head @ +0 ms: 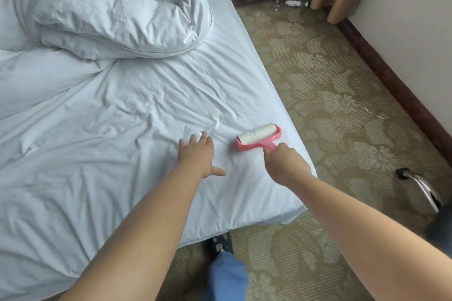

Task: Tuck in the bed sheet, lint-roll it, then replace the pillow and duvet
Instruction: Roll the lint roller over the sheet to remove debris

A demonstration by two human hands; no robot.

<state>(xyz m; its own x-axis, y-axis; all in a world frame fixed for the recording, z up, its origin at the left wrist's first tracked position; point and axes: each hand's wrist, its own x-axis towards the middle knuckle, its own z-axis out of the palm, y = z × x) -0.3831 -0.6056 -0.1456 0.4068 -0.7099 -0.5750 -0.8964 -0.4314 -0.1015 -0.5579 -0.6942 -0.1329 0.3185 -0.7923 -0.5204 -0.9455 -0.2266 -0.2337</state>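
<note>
Right hand (285, 162) grips a pink lint roller (259, 138) on the white sheet (122, 117); left hand (197, 154) rests flat, fingers spread.

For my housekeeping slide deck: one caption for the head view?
Right hand runs a pink lint roller over the wrinkled bed sheet while the left hand presses flat beside it.
</note>
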